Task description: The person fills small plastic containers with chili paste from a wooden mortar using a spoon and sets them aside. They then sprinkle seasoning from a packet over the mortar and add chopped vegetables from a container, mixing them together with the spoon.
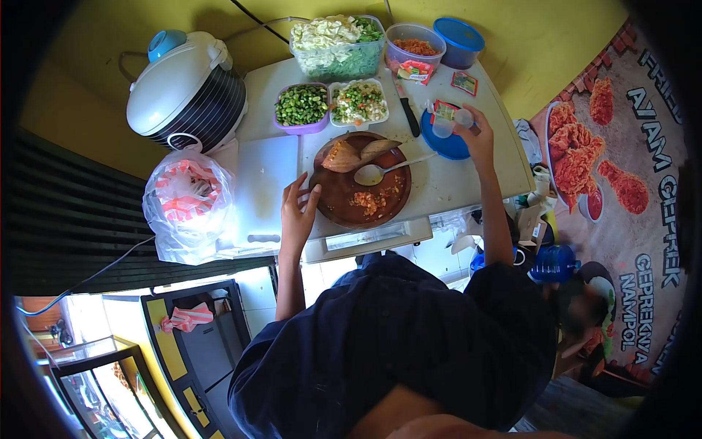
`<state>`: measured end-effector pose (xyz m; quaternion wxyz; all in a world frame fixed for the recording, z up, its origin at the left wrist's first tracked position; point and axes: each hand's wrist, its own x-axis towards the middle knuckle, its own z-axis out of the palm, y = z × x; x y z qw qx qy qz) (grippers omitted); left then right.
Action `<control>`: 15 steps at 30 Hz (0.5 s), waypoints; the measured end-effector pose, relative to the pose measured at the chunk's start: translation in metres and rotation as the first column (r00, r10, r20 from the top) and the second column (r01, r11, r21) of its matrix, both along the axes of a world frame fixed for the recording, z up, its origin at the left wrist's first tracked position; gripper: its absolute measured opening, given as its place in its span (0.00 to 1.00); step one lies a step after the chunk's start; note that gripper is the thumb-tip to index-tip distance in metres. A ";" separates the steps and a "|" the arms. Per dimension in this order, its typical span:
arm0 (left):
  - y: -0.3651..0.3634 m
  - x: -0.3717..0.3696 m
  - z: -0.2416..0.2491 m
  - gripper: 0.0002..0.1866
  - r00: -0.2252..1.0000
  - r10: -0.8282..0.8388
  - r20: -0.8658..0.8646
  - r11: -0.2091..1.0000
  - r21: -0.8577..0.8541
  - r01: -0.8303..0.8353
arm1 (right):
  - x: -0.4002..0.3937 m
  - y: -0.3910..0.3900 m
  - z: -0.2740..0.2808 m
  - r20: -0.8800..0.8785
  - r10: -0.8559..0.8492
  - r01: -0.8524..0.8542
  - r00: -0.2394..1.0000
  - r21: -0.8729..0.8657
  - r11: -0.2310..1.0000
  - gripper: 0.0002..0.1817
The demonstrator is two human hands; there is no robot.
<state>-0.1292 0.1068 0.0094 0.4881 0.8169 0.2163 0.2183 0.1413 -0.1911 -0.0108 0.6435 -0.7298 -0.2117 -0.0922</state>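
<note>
My left hand (pixel 298 212) is open at the left rim of a round, dark brown stone mortar (pixel 329 201), with its fingers spread. Inside the mortar lie a wooden pestle (pixel 376 149), a metal spoon (pixel 369 175) and crushed red chili paste (pixel 371 203). At the right, my right hand (pixel 479 139) pinches a small clear plastic cup (pixel 463 118) above a round blue lid (pixel 452 149). Another small clear cup (pixel 443 128) and a red seasoning packet (pixel 444 111) are over that lid. A black-handled knife (pixel 409 117) lies between lid and mortar.
Chopped greens fill a purple tub (pixel 278 121); chopped vegetables sit in a white tub (pixel 354 124). Behind stand a cabbage container (pixel 336 64), a carrot tub (pixel 395 53) and a blue-lidded tub (pixel 459 45). Left are a rice cooker (pixel 179 91), plastic bag (pixel 186 205) and white board (pixel 267 183).
</note>
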 end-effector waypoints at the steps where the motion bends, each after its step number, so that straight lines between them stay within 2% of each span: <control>1: 0.000 -0.002 0.003 0.23 0.999 0.015 0.031 1.000 0.005 -0.015 | -0.002 0.001 0.012 0.001 -0.034 0.034 0.999 0.021 0.999 0.24; 2: 0.002 -0.003 0.006 0.22 0.999 0.021 0.046 1.000 -0.002 -0.021 | -0.003 0.003 0.025 0.002 -0.066 0.066 0.998 0.041 0.997 0.25; 5: 0.002 -0.005 0.021 0.21 0.994 0.028 0.105 1.000 -0.004 -0.028 | -0.026 0.022 0.061 0.142 0.011 -0.018 0.990 0.044 0.999 0.24; 8: -0.010 -0.001 0.040 0.21 0.973 -0.151 0.176 0.987 -0.022 0.157 | -0.054 0.051 0.080 0.291 0.197 -0.165 0.936 -0.133 0.977 0.24; 9: -0.016 0.004 0.042 0.21 0.955 -0.208 0.213 0.970 -0.084 0.230 | -0.070 0.064 0.088 0.290 0.240 -0.186 0.926 -0.204 0.961 0.25; 11: -0.030 0.012 0.054 0.24 0.935 -0.261 0.239 0.939 -0.162 0.303 | -0.096 0.088 0.099 0.431 0.368 -0.252 0.824 -0.304 0.919 0.28; 12: -0.036 0.016 0.058 0.25 0.928 -0.289 0.236 0.914 -0.218 0.341 | -0.106 0.098 0.096 0.401 0.429 -0.320 0.810 -0.313 0.895 0.30; 15: -0.042 0.026 0.054 0.27 0.879 -0.269 0.393 0.826 -0.376 0.420 | -0.130 0.119 0.093 0.410 0.508 -0.371 0.758 -0.370 0.852 0.34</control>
